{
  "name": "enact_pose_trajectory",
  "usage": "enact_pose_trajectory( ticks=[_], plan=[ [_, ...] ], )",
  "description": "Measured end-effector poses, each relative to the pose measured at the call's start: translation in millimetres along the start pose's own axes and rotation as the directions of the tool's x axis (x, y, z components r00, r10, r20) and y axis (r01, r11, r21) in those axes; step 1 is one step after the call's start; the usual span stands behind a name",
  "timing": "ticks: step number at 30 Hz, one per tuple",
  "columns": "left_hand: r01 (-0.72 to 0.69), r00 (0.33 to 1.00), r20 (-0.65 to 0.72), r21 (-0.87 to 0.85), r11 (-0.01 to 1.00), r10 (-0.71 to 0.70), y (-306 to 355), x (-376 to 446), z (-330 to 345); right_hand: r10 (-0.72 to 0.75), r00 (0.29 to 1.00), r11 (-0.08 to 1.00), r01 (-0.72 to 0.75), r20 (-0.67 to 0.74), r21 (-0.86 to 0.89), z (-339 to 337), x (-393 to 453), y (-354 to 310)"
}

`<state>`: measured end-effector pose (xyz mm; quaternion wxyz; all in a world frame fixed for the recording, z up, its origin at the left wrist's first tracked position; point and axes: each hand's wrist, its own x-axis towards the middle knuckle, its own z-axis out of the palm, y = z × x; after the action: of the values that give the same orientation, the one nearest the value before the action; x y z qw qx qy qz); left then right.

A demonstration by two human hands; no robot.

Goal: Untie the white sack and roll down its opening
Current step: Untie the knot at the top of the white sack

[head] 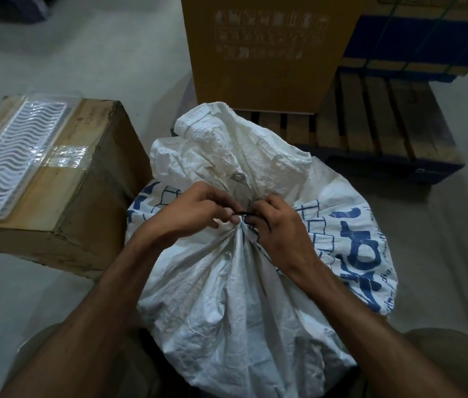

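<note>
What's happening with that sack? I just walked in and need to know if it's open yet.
Not yet. A person's left hand and right hand are both pinching the dark tie cinched around the gathered neck of the white sack. The neck is bunched shut, with the loose top flopping above it. A cardboard box sits beside the sack.

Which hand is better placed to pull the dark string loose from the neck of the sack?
Probably the left hand: its fingertips pinch the dark string at the gathered neck of the white sack. The right hand mostly presses the neck, steadying it.
</note>
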<state>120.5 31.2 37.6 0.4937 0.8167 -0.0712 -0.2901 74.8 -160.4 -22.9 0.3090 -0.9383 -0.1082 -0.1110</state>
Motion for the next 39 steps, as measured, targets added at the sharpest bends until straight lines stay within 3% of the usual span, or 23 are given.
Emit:
enact_pose_trajectory(
  ticks=[6, 17, 21, 25, 39],
  plan=[
    [-0.015, 0.999, -0.042, -0.066, 0.998, 0.012, -12.5, 8.5, 0.2, 0.103, 0.995, 0.985, -0.104, 0.013, 0.138, -0.3, 7.9, 5.6],
    [-0.006, 1.000, -0.011, -0.133, 0.991, 0.004, -16.5, 22.8, -5.0, 0.105, 0.993, 0.968, -0.112, 0.046, 0.223, -4.2, 17.5, 7.6],
    [-0.121, 0.990, -0.059, 0.074, 0.990, 0.125, -16.6, 26.8, 2.0, 0.103, 0.993, 0.967, -0.114, 0.059, 0.227, -3.8, 20.8, 9.6],
    [-0.267, 0.925, -0.143, 0.414, 0.870, 0.352, -16.6, 33.7, 18.0, 0.095, 0.994, 0.968, -0.104, 0.048, 0.230, -2.8, 23.0, 13.5],
    [-0.244, 0.957, -0.050, 0.395, 0.886, 0.285, -14.1, 50.8, 8.3, 0.142, 0.987, 0.920, -0.160, 0.076, 0.357, 1.4, 31.4, 24.2]
  ],
)
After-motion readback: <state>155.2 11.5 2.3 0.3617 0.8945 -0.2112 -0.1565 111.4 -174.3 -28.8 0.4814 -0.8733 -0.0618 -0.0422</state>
